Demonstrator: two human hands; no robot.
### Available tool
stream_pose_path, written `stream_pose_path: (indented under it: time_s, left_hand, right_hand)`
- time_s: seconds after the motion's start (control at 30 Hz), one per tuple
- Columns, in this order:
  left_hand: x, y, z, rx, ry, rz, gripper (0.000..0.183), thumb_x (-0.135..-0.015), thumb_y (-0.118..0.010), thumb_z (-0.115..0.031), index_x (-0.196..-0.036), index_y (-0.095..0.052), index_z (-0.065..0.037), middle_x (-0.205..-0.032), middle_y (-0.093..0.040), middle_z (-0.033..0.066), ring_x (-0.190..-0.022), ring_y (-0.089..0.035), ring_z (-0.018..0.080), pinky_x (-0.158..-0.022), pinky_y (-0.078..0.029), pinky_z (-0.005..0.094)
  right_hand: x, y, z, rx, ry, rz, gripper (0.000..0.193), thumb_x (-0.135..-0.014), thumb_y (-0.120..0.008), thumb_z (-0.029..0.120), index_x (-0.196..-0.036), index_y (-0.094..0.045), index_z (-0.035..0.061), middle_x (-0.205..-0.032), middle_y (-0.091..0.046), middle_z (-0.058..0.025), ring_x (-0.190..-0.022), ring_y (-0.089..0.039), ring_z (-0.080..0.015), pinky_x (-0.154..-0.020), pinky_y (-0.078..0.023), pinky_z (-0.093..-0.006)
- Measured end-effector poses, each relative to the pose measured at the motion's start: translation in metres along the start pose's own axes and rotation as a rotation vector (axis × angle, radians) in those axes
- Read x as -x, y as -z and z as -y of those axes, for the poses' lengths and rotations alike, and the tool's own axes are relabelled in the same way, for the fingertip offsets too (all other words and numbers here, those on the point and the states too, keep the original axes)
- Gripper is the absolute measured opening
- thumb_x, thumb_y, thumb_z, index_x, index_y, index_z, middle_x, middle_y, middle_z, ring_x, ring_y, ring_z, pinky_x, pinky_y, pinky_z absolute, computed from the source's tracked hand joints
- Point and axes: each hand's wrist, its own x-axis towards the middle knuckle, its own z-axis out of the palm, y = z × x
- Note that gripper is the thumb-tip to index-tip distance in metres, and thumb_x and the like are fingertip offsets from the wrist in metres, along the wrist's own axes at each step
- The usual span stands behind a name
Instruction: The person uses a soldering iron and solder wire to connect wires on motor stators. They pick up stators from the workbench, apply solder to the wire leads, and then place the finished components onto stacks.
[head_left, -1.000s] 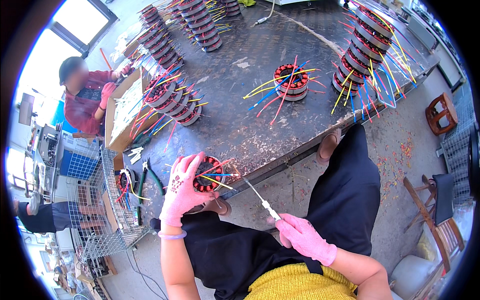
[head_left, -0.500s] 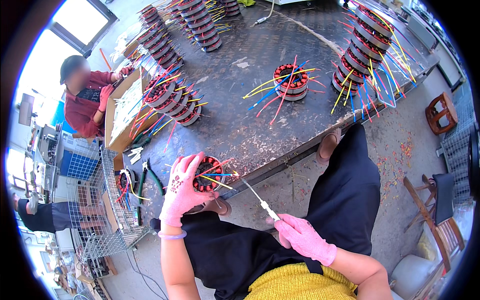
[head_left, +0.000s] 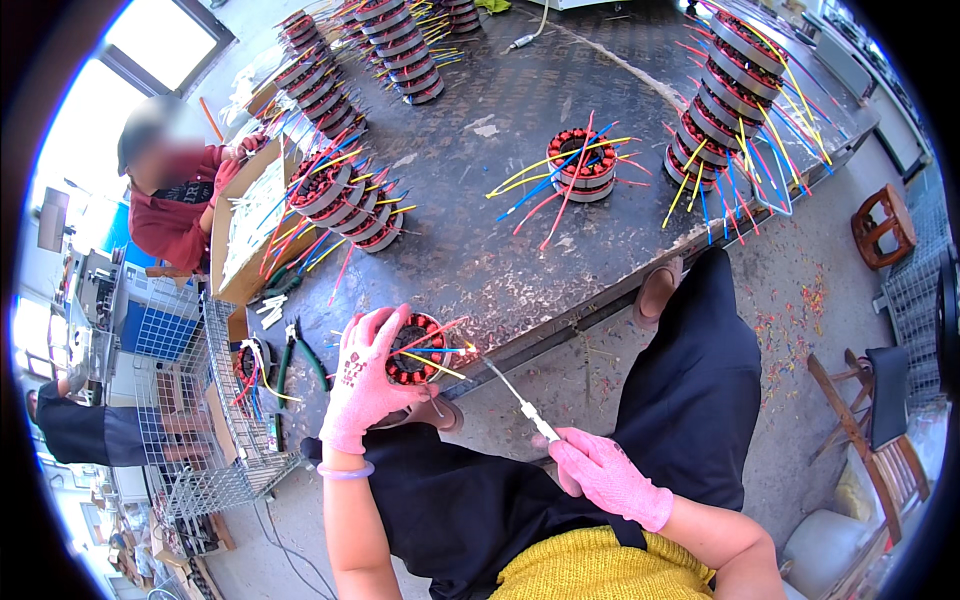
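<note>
At the near edge of the bench, my left hand (head_left: 368, 375), in a pink glove, is closed around a motor stator (head_left: 414, 350) with red windings. Its red, blue and yellow lead wires (head_left: 438, 358) fan out to the right. My right hand (head_left: 605, 475), also gloved in pink, grips a slim torch (head_left: 525, 408) with a white handle and a long thin metal tube. A small bright flame shows at the tube's tip, right by the ends of the leads; whether the tip touches them I cannot tell.
Stacked stators (head_left: 715, 110) stand at the right, with another stack (head_left: 345, 205) on the left. A short stator pile (head_left: 583, 175) sits mid-bench. Green-handled pliers (head_left: 300, 360) lie left of my hand, near a wire basket (head_left: 225, 455). A co-worker (head_left: 175, 200) sits beyond a cardboard box (head_left: 240, 270).
My hands, the stator and the torch stay nearly in place; the glow at the tip looks slightly larger. The co-worker's head and hands have shifted a little.
</note>
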Motion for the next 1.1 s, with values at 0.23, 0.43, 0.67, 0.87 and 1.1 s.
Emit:
stream_pose_path:
  time_s: [0.23, 0.43, 0.67, 0.87, 1.1]
  left_hand:
    - [0.000, 0.003, -0.003, -0.026, 0.039, 0.025, 0.102, -0.054, -0.090, -0.039, -0.143, -0.050, -0.011, -0.137, -0.048, 0.0166, -0.133, -0.039, 0.0452, -0.117, -0.027, 0.0537]
    - [-0.001, 0.003, 0.009, 0.049, -0.076, 0.011, 0.102, -0.052, -0.090, -0.035, -0.143, -0.050, -0.012, -0.136, -0.051, 0.0151, -0.136, -0.039, 0.0413, -0.120, -0.023, 0.0537]
    - [-0.002, 0.004, 0.001, -0.048, -0.099, 0.008, 0.097, -0.052, -0.090, -0.031, -0.140, -0.053, -0.011, -0.141, -0.050, 0.0142, -0.140, -0.037, 0.0376, -0.122, -0.020, 0.0525]
    - [-0.001, 0.001, 0.003, -0.033, -0.114, -0.026, 0.095, -0.053, -0.090, -0.031, -0.139, -0.054, -0.012, -0.140, -0.050, 0.0121, -0.141, -0.035, 0.0391, -0.121, -0.021, 0.0534]
    - [-0.001, 0.002, 0.003, -0.040, -0.100, -0.027, 0.097, -0.052, -0.091, -0.031, -0.140, -0.054, -0.015, -0.138, -0.051, 0.0120, -0.141, -0.035, 0.0381, -0.121, -0.022, 0.0532]
  right_hand:
    - [0.001, 0.000, 0.001, -0.007, -0.008, -0.021, 0.035, -0.106, -0.047, 0.023, -0.128, -0.059, -0.0008, -0.065, -0.045, 0.0020, -0.058, -0.039, -0.0069, -0.055, -0.033, -0.0234]
    - [0.001, 0.002, 0.001, -0.048, -0.028, -0.025, 0.035, -0.106, -0.047, 0.023, -0.127, -0.060, -0.0004, -0.065, -0.048, 0.0012, -0.058, -0.041, -0.0071, -0.056, -0.034, -0.0230]
    - [0.000, 0.007, -0.008, 0.016, 0.016, -0.026, 0.037, -0.106, -0.045, 0.026, -0.127, -0.059, 0.0000, -0.065, -0.050, -0.0006, -0.057, -0.047, -0.0078, -0.057, -0.040, -0.0258]
    - [-0.001, 0.005, -0.005, 0.036, 0.001, -0.016, 0.036, -0.106, -0.045, 0.026, -0.128, -0.059, 0.0001, -0.065, -0.050, -0.0003, -0.057, -0.047, -0.0076, -0.057, -0.040, -0.0256]
    - [-0.001, 0.002, 0.000, -0.008, -0.023, -0.009, 0.036, -0.106, -0.045, 0.025, -0.128, -0.059, -0.0006, -0.066, -0.049, 0.0009, -0.058, -0.046, -0.0068, -0.057, -0.039, -0.0242]
